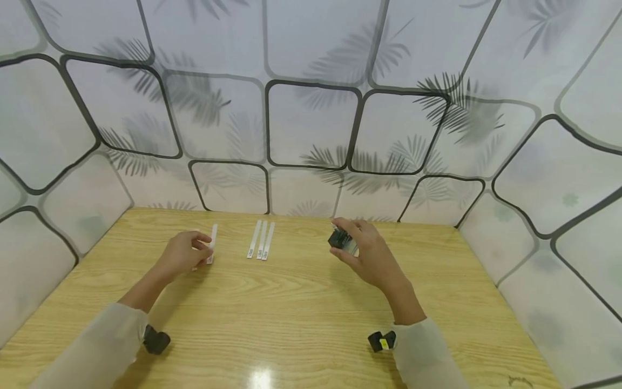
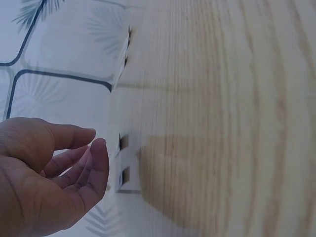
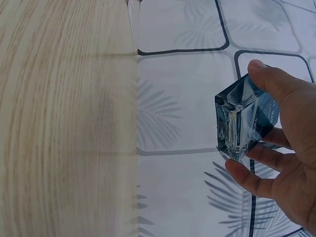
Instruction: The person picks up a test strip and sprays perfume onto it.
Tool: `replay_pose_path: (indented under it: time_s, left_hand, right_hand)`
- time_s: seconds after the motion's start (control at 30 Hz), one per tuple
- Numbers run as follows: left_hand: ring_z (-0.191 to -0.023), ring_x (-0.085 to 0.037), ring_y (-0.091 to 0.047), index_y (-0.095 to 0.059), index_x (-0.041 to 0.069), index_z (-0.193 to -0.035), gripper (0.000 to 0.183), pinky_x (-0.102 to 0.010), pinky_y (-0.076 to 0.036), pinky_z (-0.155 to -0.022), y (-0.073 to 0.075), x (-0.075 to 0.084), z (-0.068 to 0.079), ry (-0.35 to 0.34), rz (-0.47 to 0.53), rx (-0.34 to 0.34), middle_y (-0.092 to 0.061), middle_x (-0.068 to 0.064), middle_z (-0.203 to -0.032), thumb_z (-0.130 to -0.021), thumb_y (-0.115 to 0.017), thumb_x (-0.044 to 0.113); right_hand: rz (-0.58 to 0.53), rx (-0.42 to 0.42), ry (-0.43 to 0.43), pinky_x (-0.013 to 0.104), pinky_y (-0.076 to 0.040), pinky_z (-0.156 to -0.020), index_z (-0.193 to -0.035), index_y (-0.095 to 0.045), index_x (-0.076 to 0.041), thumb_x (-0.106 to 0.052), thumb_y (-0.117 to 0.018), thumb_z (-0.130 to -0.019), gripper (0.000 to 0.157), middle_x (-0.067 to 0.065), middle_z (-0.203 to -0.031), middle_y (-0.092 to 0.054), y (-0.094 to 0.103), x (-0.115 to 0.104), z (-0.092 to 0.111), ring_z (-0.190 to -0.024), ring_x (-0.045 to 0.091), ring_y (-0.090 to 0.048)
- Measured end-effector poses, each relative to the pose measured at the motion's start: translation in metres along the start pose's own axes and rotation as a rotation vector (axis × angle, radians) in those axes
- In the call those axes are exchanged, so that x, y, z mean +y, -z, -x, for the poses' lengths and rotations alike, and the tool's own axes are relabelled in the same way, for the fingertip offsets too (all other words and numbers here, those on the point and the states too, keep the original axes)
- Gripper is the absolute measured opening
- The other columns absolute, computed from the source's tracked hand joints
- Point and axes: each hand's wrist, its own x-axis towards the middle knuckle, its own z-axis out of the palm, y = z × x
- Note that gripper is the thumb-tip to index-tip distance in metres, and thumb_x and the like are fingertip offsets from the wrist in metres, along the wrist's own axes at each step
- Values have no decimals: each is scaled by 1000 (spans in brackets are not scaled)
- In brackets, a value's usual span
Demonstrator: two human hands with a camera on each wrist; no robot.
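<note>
In the head view, my left hand is over the left part of the table, beside a white paper strip; a second strip's end shows under the hand. Its thumb and fingers are loosely curled with the tips close together, and the left wrist view shows nothing held between them. Two strip ends lie just beyond the fingertips there. On the right, my right hand grips a faceted glass perfume bottle between thumb and fingers, above the table. The bottle looks dark at one end and clear at the other.
Three white paper strips with small printed marks lie side by side near the middle back of the wooden table. A patterned wall covering with leaf prints rises behind the table and along both sides.
</note>
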Motion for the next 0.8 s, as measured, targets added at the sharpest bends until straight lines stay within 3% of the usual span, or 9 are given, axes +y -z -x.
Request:
replay_pose_path:
  time_s: [0.23, 0.5, 0.8]
  left_hand:
    - [-74, -20, -70, -57, -13, -129, 41, -31, -59, -63, 6, -12, 5, 25, -13, 20, -67, -26, -109, -96, -69, 7]
    - [-78, -19, -69, -55, -11, -133, 59, -30, -55, -67, 18, -18, 8, 72, -62, 4, -66, -25, -112, -85, -81, 13]
    - [-93, -30, -68, -56, -11, -131, 61, -40, -56, -79, 19, -22, 8, 73, -110, -18, -67, -26, -112, -84, -83, 15]
  right_hand:
    - [0, 7, 7, 53, -52, -95, -148, -51, -20, -28, -79, -92, 63, 9, -127, -63, 0, 1, 0, -116, 31, -58]
    - [2, 2, 10, 53, -52, -96, -148, -51, -19, -29, -79, -92, 63, 10, -126, -63, -1, 2, 0, -117, 31, -58]
    - [5, -6, 5, 53, -52, -95, -148, -51, -20, -29, -78, -92, 62, 12, -127, -62, -1, 1, -1, -117, 32, -58]
